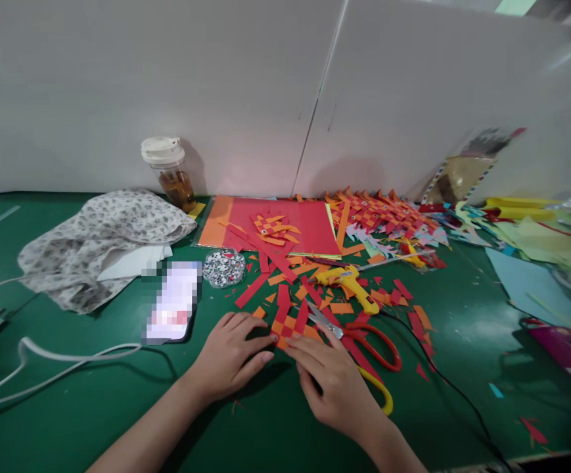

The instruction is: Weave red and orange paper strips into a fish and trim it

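A woven red-and-orange paper fish (285, 326) with a small googly eye lies on the green table between my hands. My left hand (233, 351) rests beside it, fingers apart, with the index fingertip touching its left edge. From the right, my right hand (334, 381) grips its lower edge, fingers over the weave; the underside is hidden. Just beyond the right hand lie scissors with red handles (376, 345), blades partly open. Another handle, a yellow one (381, 391), shows beside that hand. A yellow glue gun (349, 284) lies behind the scissors among red and orange paper strips (253, 289).
Red and orange sheets (309, 226) carry a finished woven fish (275, 228); more fish (378, 210) pile at the back right. A case of googly eyes (223, 268), a phone (174, 302), patterned cloth (102, 230) and lidded cup (169, 171) stand left. A black cord (453, 387) crosses the right.
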The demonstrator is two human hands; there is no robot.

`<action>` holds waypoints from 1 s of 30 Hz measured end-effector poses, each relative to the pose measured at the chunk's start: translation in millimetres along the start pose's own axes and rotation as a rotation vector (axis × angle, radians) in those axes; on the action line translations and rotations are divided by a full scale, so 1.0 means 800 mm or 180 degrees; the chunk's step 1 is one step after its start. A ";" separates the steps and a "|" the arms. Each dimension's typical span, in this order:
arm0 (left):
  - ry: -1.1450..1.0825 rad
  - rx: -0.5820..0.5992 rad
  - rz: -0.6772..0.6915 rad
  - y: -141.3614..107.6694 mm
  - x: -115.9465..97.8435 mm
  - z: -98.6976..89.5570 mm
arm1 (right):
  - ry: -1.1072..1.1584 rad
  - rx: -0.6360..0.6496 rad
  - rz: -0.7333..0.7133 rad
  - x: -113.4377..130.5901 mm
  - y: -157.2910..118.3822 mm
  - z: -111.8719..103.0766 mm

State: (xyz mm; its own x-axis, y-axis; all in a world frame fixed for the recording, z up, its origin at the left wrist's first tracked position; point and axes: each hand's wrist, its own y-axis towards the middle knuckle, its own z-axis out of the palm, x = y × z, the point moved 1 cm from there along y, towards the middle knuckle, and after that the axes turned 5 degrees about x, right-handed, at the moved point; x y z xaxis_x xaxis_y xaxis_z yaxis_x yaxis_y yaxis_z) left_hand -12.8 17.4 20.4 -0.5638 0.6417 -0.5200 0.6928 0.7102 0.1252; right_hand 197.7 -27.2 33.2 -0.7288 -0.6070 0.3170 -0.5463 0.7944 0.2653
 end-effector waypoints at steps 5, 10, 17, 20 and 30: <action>0.0053 -0.0014 0.0055 -0.001 0.000 0.001 | -0.0352 -0.0771 0.0957 -0.026 -0.002 -0.010; -0.0111 -0.0124 0.0009 -0.003 0.002 -0.002 | -0.0818 -0.0355 0.1342 -0.041 0.009 -0.004; -0.0315 -0.0133 -0.0068 -0.003 0.002 -0.002 | -0.1004 -0.0220 0.1423 -0.036 0.018 0.005; -0.0463 -0.0177 -0.0165 -0.003 0.000 -0.004 | -0.1058 -0.0228 0.1451 -0.031 0.022 0.007; -0.0366 -0.0190 -0.0164 -0.002 -0.005 -0.004 | -0.1172 -0.0543 0.1535 -0.019 0.028 0.016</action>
State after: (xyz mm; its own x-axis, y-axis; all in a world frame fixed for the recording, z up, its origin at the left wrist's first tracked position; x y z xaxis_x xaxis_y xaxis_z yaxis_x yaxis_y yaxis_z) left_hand -12.9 15.1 25.0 -0.5404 0.5688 -0.6201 0.6343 0.7595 0.1439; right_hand 191.0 0.1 23.1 -0.9877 -0.1105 0.1110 -0.0695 0.9442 0.3219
